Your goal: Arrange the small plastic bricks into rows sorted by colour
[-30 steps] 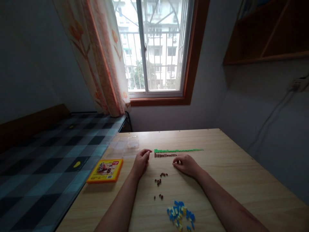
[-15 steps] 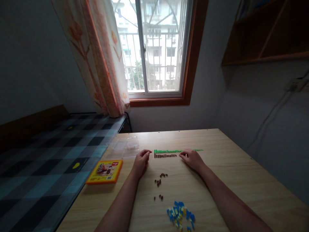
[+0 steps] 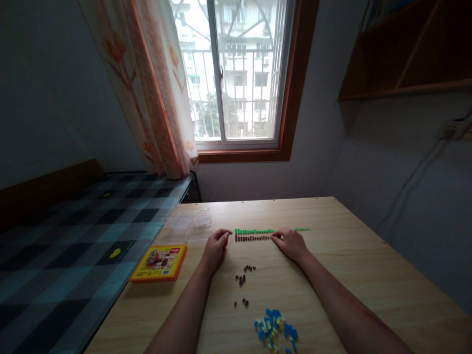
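Two lines of tiny toy bricks run across the wooden table: a green row (image 3: 254, 231) and, just in front of it, a brown row (image 3: 252, 238). My left hand (image 3: 217, 246) rests at their left end, fingers curled together and the index tip close to the first bricks. At the right end of the brown row, my right hand (image 3: 290, 242) is closed in a pinch. A dark speck at its fingertips looks like a small brown brick, mostly hidden. This hand also covers part of the green row. Loose brown bricks (image 3: 241, 279) lie scattered between my forearms.
Blue and pale yellow bricks (image 3: 275, 328) form a pile near the table's front. A yellow-orange box (image 3: 159, 263) lies left of my left forearm, with clear plastic bags (image 3: 190, 225) behind it. A bed with a checked cover (image 3: 92, 246) adjoins the table's left side.
My right hand has shifted slightly left, bringing its fingertips to the end of the brown row. My left hand stays almost where it was.
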`<action>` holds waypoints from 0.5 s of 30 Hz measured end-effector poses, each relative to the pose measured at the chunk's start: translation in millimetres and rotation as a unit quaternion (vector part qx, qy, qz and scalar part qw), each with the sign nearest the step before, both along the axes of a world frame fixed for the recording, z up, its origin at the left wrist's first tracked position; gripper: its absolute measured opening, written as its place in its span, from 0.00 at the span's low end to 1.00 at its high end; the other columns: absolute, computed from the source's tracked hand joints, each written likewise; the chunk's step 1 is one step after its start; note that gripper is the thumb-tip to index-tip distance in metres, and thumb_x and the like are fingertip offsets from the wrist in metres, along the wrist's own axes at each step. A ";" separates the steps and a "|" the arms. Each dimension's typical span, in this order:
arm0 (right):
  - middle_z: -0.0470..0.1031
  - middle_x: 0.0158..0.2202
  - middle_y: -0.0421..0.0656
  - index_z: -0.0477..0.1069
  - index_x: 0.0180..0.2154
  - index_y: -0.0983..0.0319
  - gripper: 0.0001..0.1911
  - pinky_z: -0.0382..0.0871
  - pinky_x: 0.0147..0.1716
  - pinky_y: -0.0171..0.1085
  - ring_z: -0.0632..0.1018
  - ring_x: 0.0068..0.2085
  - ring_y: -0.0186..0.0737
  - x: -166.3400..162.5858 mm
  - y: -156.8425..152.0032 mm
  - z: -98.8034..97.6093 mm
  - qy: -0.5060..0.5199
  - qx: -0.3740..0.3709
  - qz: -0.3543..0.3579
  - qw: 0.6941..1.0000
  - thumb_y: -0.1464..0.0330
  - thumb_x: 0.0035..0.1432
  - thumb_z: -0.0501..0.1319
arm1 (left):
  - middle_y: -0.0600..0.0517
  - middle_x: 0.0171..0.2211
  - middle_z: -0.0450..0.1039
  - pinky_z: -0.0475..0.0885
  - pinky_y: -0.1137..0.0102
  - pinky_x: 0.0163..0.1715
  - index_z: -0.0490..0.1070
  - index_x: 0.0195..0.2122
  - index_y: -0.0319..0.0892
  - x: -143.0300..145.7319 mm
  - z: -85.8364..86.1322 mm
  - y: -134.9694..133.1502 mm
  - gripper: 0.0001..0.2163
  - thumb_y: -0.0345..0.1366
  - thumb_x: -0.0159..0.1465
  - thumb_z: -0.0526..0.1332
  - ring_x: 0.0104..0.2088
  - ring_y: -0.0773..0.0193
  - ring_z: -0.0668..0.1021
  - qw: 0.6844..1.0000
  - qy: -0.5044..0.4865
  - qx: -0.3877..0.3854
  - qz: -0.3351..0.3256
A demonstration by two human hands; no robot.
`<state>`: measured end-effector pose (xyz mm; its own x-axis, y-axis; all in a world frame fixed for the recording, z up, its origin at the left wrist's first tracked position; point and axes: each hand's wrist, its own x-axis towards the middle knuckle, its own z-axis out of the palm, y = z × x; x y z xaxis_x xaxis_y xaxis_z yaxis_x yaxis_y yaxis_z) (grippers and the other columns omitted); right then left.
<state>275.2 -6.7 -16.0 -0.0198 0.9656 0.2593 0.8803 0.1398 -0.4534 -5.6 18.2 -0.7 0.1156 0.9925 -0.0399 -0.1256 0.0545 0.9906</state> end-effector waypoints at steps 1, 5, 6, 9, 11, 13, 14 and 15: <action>0.81 0.37 0.40 0.80 0.35 0.54 0.11 0.65 0.37 0.34 0.78 0.40 0.39 -0.1 -0.2 0.2 0.001 0.002 0.002 1.000 0.62 0.59 0.59 | 0.62 0.17 0.55 0.50 0.79 0.14 0.72 0.35 0.39 -0.1 -0.5 0.2 0.15 0.45 0.52 0.65 0.15 0.76 0.57 1.000 0.004 0.002 0.000; 0.81 0.37 0.40 0.80 0.35 0.54 0.10 0.66 0.37 0.34 0.78 0.40 0.39 -0.6 0.0 0.2 0.009 0.001 0.002 1.000 0.63 0.59 0.60 | 0.62 0.17 0.55 0.51 0.79 0.14 0.72 0.35 0.39 -0.7 -2.1 0.9 0.15 0.45 0.52 0.65 0.15 0.76 0.58 1.000 0.015 0.008 0.000; 0.81 0.37 0.40 0.80 0.35 0.54 0.10 0.66 0.38 0.34 0.78 0.40 0.39 -0.5 0.2 0.1 0.012 0.001 0.003 1.000 0.63 0.59 0.60 | 0.62 0.17 0.55 0.50 0.79 0.14 0.72 0.35 0.39 -0.8 -2.2 1.0 0.16 0.45 0.52 0.65 0.15 0.76 0.58 1.000 0.016 0.008 -0.001; 0.80 0.36 0.41 0.80 0.34 0.55 0.09 0.66 0.37 0.34 0.78 0.39 0.39 0.6 1.1 -0.4 0.026 0.009 0.008 1.000 0.64 0.58 0.60 | 0.63 0.17 0.54 0.50 0.79 0.14 0.72 0.35 0.39 -0.7 -1.9 0.9 0.16 0.46 0.52 0.65 0.15 0.76 0.57 1.000 0.014 0.008 0.000; 0.80 0.34 0.41 0.80 0.33 0.56 0.09 0.66 0.37 0.34 0.77 0.37 0.39 1.4 1.1 -0.4 0.040 0.026 0.013 0.999 0.64 0.57 0.61 | 0.63 0.17 0.54 0.50 0.79 0.14 0.72 0.35 0.39 -0.4 -1.3 0.5 0.16 0.45 0.52 0.65 0.15 0.77 0.56 1.000 0.011 0.007 0.000; 0.78 0.32 0.42 0.80 0.32 0.58 0.08 0.66 0.37 0.34 0.76 0.35 0.38 0.8 -0.1 0.1 0.058 0.055 0.026 0.996 0.65 0.57 0.61 | 0.63 0.17 0.54 0.50 0.79 0.14 0.71 0.35 0.39 0.0 -0.6 0.0 0.15 0.45 0.52 0.65 0.14 0.77 0.56 1.000 0.008 0.004 0.000; 0.78 0.31 0.42 0.80 0.32 0.58 0.08 0.65 0.36 0.34 0.76 0.34 0.38 -0.6 -1.3 0.6 0.067 0.069 0.042 0.994 0.66 0.57 0.61 | 0.63 0.17 0.55 0.49 0.79 0.14 0.71 0.35 0.39 0.2 -0.3 -0.2 0.15 0.45 0.52 0.65 0.14 0.77 0.56 1.000 0.006 0.002 0.000; 0.77 0.30 0.42 0.79 0.32 0.59 0.08 0.65 0.35 0.34 0.75 0.33 0.37 -3.0 -3.1 1.1 0.076 0.078 0.067 0.992 0.66 0.57 0.61 | 0.63 0.17 0.54 0.49 0.79 0.14 0.71 0.35 0.39 0.4 0.0 -0.4 0.15 0.44 0.52 0.65 0.14 0.77 0.56 1.000 0.003 0.001 0.000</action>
<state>272.2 -9.8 -15.0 -0.0952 0.9051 0.4145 0.7716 0.3301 -0.5438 -5.2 17.8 -0.7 0.1150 0.9926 -0.0394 -0.1190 0.0531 0.9915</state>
